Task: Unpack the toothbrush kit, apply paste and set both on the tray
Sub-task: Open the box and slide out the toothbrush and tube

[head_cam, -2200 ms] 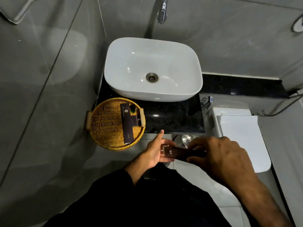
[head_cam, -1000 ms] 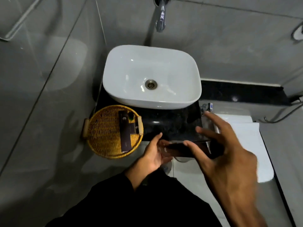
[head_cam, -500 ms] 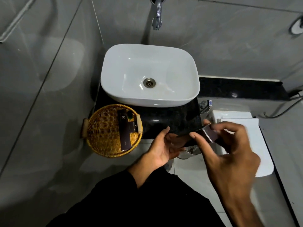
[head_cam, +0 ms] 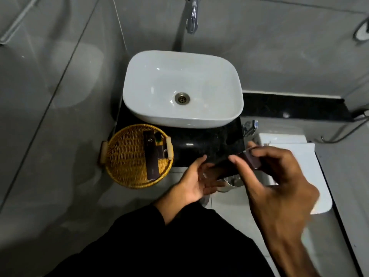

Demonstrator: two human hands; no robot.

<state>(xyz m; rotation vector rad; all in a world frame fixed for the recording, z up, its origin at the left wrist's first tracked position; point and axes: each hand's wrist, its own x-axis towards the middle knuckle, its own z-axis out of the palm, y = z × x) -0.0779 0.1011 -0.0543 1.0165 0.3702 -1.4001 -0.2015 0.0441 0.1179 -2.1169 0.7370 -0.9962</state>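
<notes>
A long dark brown toothbrush kit box [head_cam: 229,166] is held level in front of me, below the counter's front edge. My left hand [head_cam: 196,181] cups its left end from below. My right hand [head_cam: 277,182] pinches the box's right end, where a flap [head_cam: 252,159] stands lifted. What is inside the box is hidden. The round yellow wicker tray [head_cam: 123,156] sits at the counter's left end, hanging over its edge. It holds another long dark box [head_cam: 150,155], a smaller dark packet and a small green-topped item.
A white basin [head_cam: 182,88] sits on the black counter [head_cam: 207,146] under a chrome tap [head_cam: 192,16]. A white toilet [head_cam: 287,166] stands to the right. A steel bin [head_cam: 231,181] shows under my hands. A glass partition closes off the left.
My right hand let go of the box's middle, opened over it, then pinched its right end and lifted the flap. My left hand kept its hold on the left end.
</notes>
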